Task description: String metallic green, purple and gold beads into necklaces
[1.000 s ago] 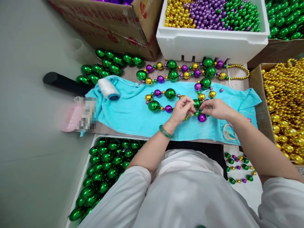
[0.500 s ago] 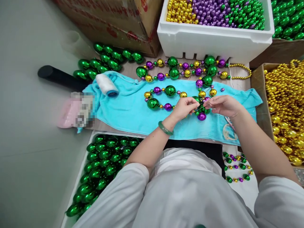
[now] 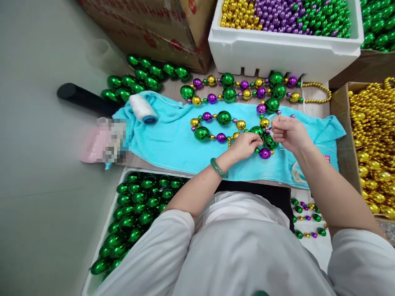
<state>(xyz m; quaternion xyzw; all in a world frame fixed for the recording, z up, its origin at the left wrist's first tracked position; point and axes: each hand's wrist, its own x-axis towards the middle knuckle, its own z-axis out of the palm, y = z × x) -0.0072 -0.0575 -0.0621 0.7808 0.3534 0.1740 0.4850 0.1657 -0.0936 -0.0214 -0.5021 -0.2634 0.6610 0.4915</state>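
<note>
My left hand (image 3: 246,144), with a green bangle on its wrist, is pinched shut on the bead strand (image 3: 224,118) lying on the turquoise towel (image 3: 173,137). My right hand (image 3: 286,132) is closed on a thin thread beside a green bead (image 3: 269,142) and a purple bead (image 3: 265,153). The strand mixes green, purple and gold beads. A second, longer bead strand (image 3: 243,87) lies just beyond the towel. A spool of white thread (image 3: 142,108) rests on the towel's left end.
A white foam box (image 3: 284,49) of gold, purple and green beads stands at the back. A box of gold beads (image 3: 375,139) is on the right, a tray of green beads (image 3: 135,209) at lower left, cardboard boxes (image 3: 154,28) behind. Short strands (image 3: 308,218) lie lower right.
My right hand has moved up and pulled the thread taut. My left hand has shifted slightly down and right on the strand. The camera view has drifted a little.
</note>
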